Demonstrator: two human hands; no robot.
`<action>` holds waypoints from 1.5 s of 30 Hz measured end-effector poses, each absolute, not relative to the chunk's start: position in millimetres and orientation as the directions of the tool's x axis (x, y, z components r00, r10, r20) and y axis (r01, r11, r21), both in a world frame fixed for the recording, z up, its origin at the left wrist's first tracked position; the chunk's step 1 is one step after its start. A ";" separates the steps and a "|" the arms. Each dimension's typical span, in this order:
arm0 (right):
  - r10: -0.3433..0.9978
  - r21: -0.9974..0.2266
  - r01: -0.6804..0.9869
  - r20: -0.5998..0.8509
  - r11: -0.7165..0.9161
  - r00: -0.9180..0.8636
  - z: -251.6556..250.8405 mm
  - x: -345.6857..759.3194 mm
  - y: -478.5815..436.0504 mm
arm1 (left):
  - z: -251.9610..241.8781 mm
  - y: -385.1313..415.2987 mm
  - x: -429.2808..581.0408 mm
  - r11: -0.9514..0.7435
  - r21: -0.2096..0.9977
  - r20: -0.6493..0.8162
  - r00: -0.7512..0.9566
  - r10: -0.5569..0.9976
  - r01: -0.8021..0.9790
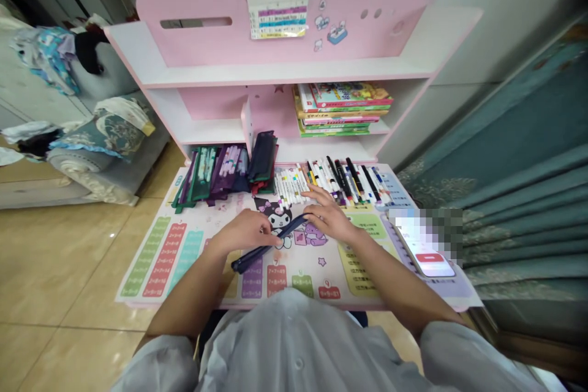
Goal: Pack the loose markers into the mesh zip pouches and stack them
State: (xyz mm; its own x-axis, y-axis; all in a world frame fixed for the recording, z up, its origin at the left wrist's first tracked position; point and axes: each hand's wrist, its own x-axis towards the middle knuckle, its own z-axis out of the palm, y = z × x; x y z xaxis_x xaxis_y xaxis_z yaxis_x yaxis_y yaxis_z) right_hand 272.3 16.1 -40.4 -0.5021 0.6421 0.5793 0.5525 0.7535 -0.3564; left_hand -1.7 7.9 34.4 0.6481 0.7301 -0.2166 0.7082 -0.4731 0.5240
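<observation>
A dark navy zip pouch (250, 259) is held slantwise over the desk mat, its long edge running between my two hands. My left hand (248, 229) is closed on its middle, thumb along the near side. At the pouch's upper right end, my right hand (328, 215) grips the edge, with some fingers stretched toward the pens. Just beyond lie a row of white markers (291, 187) and a group of black and white pens (351, 180). The pouch's inside is hidden from view.
Filled green pouches (202, 171) and purple pouches (228, 168) lie at the back left, beside a stack of dark pouches (263, 156). Books (344, 107) are piled on the shelf. A lit phone (425, 251) rests at the right edge, near a curtain (500, 184).
</observation>
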 end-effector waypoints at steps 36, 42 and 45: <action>0.863 -0.604 0.617 0.361 0.505 -0.353 -41.0 207.2 -20.0 | -2.4 -8.3 10.0 -0.259 0.727 -0.037 0.413 0.910 0.636; 0.893 -0.605 0.659 0.342 0.447 -0.292 -44.0 214.7 -19.7 | -6.1 -5.2 7.8 -0.262 0.666 -0.067 0.405 0.912 0.699; 0.888 -0.598 0.662 0.372 0.451 -0.270 -42.8 216.3 -17.4 | -5.8 -4.9 8.5 -0.259 0.655 -0.053 0.385 0.921 0.710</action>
